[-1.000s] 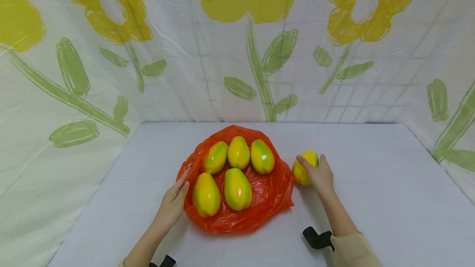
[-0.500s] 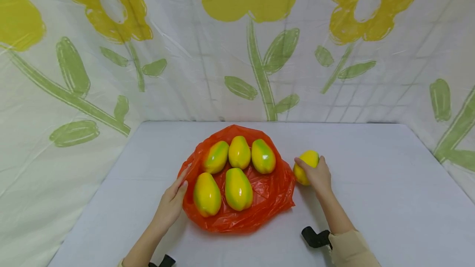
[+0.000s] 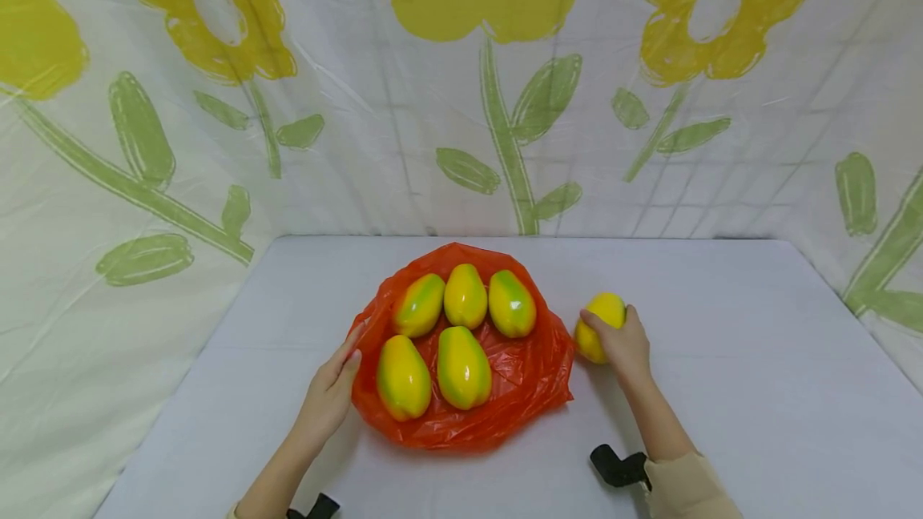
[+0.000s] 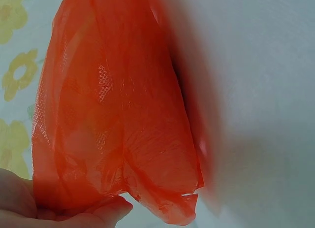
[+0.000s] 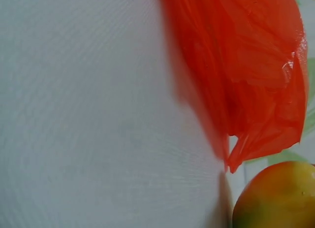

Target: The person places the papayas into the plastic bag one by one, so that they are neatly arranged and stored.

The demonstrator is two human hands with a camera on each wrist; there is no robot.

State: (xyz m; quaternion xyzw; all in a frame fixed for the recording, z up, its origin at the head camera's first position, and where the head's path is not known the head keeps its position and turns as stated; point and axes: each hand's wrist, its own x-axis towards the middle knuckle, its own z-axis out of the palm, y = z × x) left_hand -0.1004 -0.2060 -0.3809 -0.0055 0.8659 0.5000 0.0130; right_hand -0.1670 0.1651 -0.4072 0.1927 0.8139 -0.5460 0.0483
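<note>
While the right hand (image 3: pixel 626 343) wraps a yellow-green papaya (image 3: pixel 600 325) on the white table (image 3: pixel 721 359), fingers curled over its top and thumb on the far side, the fruit sits just off the right edge of the orange plastic bag (image 3: pixel 519 379), close to it but not on it. That grip reads as a full-palm clasp, sensible for a smooth rounded fruit that would roll if only pinched. Left hand (image 3: pixel 328 395) is at the bag's left edge, fingers mostly extended along the film; the left wrist view shows the thumb (image 4: pixel 110 211) and palm with a fold of the orange film (image 4: pixel 123 124) gathered between them, so it looks like a light pinch on the bag edge, likely pinning the thin plastic so it doesn't slide. Five more papayas lie on the bag: three in a back row (image 3: pixel 465 296) and two in front (image 3: pixel 433 375), packed close, neighbours touching or nearly so, long axes pointing roughly away from the person. Right wrist view shows the held fruit's green-to-yellow skin (image 5: pixel 275 198) low in frame with the bag's crinkled corner (image 5: pixel 266 139) just beside it; a contact gap can't be confirmed there. Flower-print sheets (image 3: pixel 505 86) hang behind and to both sides of the table. Black wrist mounts (image 3: pixel 616 467) show on both forearms.
</note>
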